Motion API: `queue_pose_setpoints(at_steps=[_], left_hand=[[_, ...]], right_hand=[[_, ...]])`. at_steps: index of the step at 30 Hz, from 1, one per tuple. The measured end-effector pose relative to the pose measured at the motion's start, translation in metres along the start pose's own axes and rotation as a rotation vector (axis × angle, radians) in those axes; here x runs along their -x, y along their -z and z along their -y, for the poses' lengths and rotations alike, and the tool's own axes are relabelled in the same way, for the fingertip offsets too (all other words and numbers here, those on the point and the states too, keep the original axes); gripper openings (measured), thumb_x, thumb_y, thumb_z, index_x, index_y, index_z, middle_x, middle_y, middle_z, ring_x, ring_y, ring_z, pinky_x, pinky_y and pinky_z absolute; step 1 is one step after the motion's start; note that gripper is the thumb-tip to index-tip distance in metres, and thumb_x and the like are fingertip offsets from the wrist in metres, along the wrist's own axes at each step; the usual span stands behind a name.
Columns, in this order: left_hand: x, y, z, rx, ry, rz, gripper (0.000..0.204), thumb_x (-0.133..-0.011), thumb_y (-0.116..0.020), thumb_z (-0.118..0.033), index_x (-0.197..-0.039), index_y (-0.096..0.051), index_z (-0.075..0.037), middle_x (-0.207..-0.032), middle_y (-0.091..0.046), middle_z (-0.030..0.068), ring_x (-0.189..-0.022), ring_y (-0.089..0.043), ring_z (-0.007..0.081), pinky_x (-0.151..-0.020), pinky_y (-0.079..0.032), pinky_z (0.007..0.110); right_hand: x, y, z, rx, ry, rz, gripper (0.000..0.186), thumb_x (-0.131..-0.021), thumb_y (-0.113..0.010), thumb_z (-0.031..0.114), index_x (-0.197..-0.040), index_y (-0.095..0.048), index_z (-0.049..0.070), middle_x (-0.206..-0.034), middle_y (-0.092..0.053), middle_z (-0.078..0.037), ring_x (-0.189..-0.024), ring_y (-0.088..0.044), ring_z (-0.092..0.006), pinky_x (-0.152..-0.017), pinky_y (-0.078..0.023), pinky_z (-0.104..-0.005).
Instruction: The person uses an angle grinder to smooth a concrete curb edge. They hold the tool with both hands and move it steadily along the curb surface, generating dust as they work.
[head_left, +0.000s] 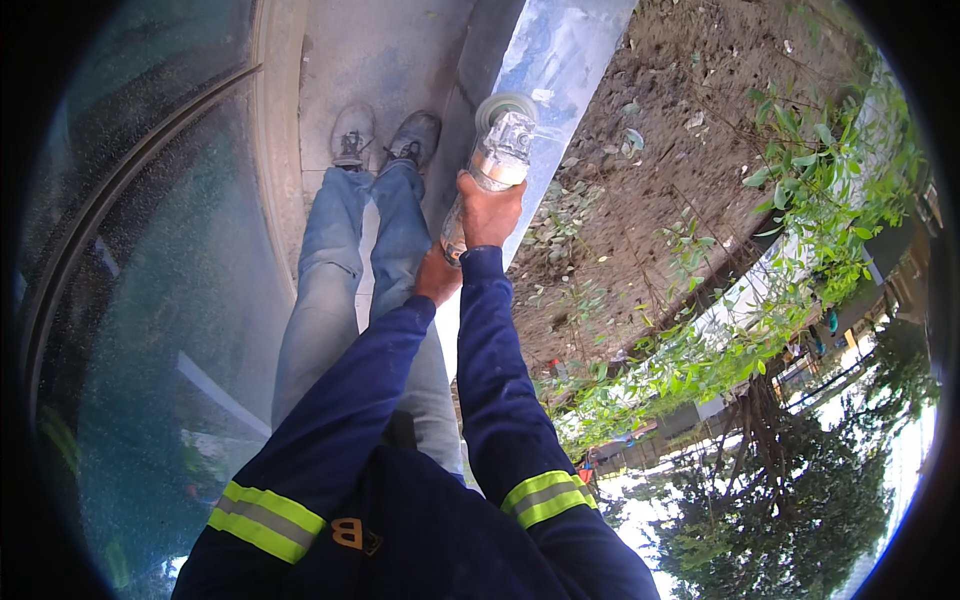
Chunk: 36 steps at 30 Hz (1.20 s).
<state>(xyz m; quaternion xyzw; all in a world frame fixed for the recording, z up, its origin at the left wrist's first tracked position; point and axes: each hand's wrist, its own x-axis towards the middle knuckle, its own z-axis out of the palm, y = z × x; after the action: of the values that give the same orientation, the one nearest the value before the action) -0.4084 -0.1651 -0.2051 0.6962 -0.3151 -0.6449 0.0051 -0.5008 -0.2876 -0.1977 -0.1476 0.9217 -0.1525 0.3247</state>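
Observation:
A dusty angle grinder (504, 150) lies in both my hands, its round disc (507, 104) at the far end over a pale, dust-streaked ledge (562, 55). The disc looks blurred, and I cannot tell whether it touches the surface. My right hand (490, 210) is wrapped round the front of the tool's body, just behind its metal head. Lower and to the left, my left hand (437, 275) closes on the rear end of the body. The tool's middle is partly hidden by my fingers and wrist.
My dusty shoes (414, 138) stand on a concrete floor (385, 50) left of the ledge. A large glass pane (170, 240) in a frame rises at the left. Bare soil (690, 130) with leaves borders the ledge's right side, beyond it green plants (800, 160).

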Motion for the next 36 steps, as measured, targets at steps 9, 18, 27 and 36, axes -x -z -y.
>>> queue_pose_setpoints(at_steps=[9,18,27,36], left_hand=[[-0.006,0.010,-0.011,-0.063,0.010,0.104,0.059,-0.084,-0.080,-0.033,-0.127,-0.060,0.003,-0.116,-0.071,0.0298,-0.116,-0.065,0.0473,-0.093,-0.053,0.049],[0.005,0.007,-0.011,0.064,-0.029,-0.016,0.050,-0.086,-0.077,-0.026,-0.123,-0.062,0.003,-0.115,-0.071,0.0293,-0.115,-0.065,0.0478,-0.091,-0.053,0.049],[-0.017,0.012,-0.021,0.041,-0.065,0.069,0.049,-0.086,-0.077,-0.029,-0.120,-0.063,0.003,-0.112,-0.072,0.0289,-0.113,-0.065,0.0478,-0.092,-0.054,0.050],[0.002,0.007,-0.015,-0.079,0.035,0.058,0.054,-0.088,-0.076,-0.034,-0.124,-0.061,0.004,-0.115,-0.070,0.0311,-0.115,-0.064,0.0482,-0.092,-0.054,0.052]], right_hand=[[-0.003,0.005,0.012,0.055,-0.041,-0.033,0.085,-0.064,-0.088,0.038,-0.128,-0.056,-0.008,-0.113,-0.071,-0.029,-0.106,-0.070,-0.0446,-0.097,-0.053,-0.0483],[0.004,0.000,0.005,0.074,0.035,-0.018,0.082,-0.064,-0.086,0.040,-0.124,-0.055,-0.007,-0.103,-0.072,-0.030,-0.098,-0.070,-0.0496,-0.091,-0.054,-0.0534],[-0.009,-0.001,0.027,0.084,-0.009,-0.054,0.086,-0.064,-0.087,0.040,-0.128,-0.056,-0.009,-0.113,-0.071,-0.029,-0.106,-0.070,-0.0458,-0.097,-0.053,-0.0491],[-0.002,0.004,0.001,0.060,0.005,-0.031,0.086,-0.065,-0.086,0.039,-0.128,-0.054,-0.009,-0.111,-0.072,-0.030,-0.104,-0.070,-0.0470,-0.095,-0.053,-0.0506]])
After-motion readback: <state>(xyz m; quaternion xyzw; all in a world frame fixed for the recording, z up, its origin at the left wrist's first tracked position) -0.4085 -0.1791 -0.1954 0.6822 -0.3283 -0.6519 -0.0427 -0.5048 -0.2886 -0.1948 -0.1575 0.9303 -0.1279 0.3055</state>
